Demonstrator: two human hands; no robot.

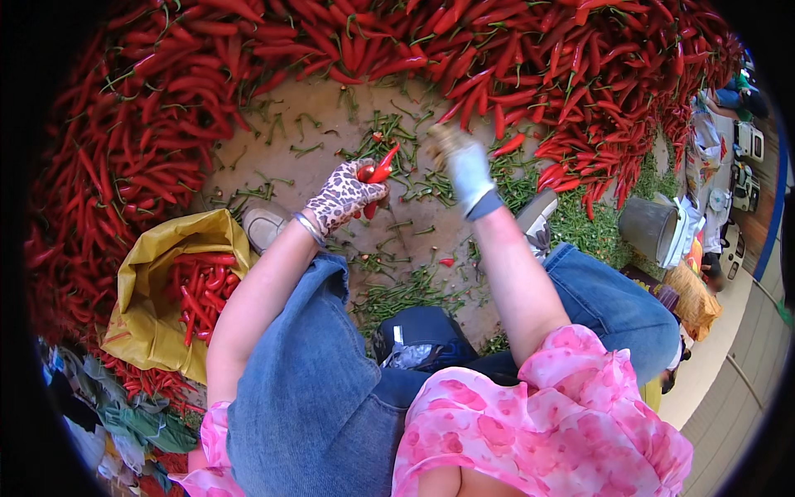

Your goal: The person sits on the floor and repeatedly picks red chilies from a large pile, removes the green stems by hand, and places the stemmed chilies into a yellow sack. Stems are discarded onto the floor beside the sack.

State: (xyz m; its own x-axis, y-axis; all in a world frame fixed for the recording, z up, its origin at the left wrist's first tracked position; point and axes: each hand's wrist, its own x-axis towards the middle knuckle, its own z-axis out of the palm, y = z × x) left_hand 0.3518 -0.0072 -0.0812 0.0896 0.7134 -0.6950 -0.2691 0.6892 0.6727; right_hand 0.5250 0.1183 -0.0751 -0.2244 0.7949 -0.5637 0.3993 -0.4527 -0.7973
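Note:
My left hand (345,196) wears a leopard-print glove and is closed around several red chili peppers (385,166). Their ends stick out above and below the fist. To its right my right hand (464,163), in a pale blue work glove with tan fingertips, is blurred. Whether those fingers hold anything cannot be made out. Green chili stems (404,292) litter the floor (428,242) beneath both hands. Beyond them a large heap of red chilies (397,37) curves around in front and to both sides. A yellow woven sack (149,261) stands gaping by my left forearm, with stemless chilies (208,292) inside.
On the right, a grey bucket (649,230) lies tilted beside a bed of green stems (593,227). Between my legs sits a dark bag (425,335). Plastic bags (136,422) are piled at lower left. Parked vehicles (745,180) and another person (733,99) appear at far right.

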